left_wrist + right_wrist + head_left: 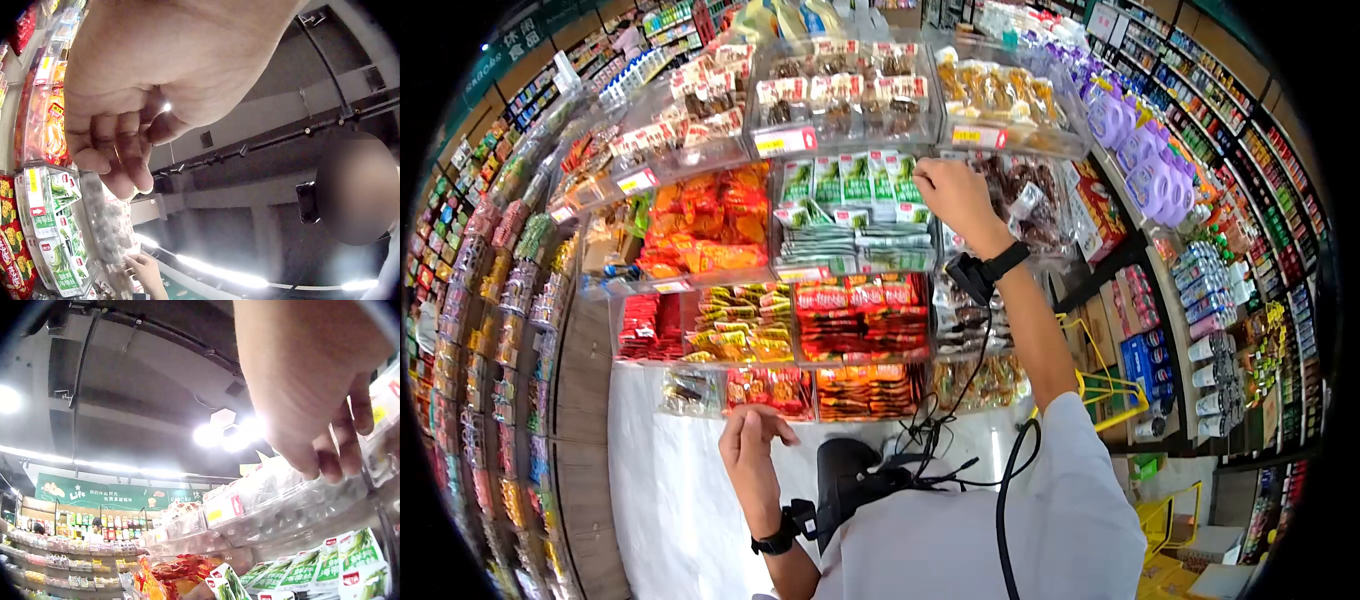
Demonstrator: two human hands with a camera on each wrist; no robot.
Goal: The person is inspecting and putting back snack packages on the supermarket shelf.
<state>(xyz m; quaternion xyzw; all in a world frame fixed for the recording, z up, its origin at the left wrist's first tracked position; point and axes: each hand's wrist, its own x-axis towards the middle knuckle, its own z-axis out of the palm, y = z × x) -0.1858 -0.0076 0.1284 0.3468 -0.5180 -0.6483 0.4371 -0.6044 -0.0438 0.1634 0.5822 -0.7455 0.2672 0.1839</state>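
My right hand is over the upper right corner of a clear bin of green-and-white snack packets. In the right wrist view its fingers hang loosely bent with nothing between them, above the packets and close to the clear front of the tier above. My left hand hovers low at the front of the display, near the red snack packets of the bottom row. Its fingers are loosely bent and hold nothing in the left wrist view.
Clear tiered bins hold orange-red packets, red packets and brown snacks. Purple bottles stand to the right, near a yellow metal frame. Black cables hang before the body. Shelving lines the left.
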